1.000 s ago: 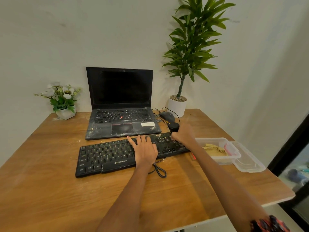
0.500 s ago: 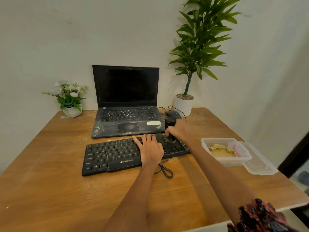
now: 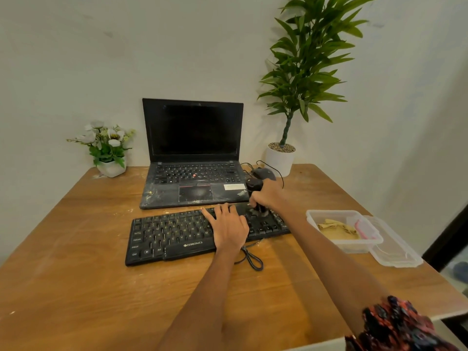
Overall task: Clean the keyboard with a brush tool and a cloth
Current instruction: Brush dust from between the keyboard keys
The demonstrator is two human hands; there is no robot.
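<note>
Our left hand lies flat, steadying the light, rigid keyboard on the surface; our right hand's grip wraps the brush tool's stiff handle, soft bristles on the keys.

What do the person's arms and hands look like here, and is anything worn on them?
Both forearms are bare, and no ring, watch or glove shows on the left hand or the right hand. The right arm wears a short sleeve near the frame's bottom edge, dark with a red and blue pattern. No sleeve shows on the left arm.
</note>
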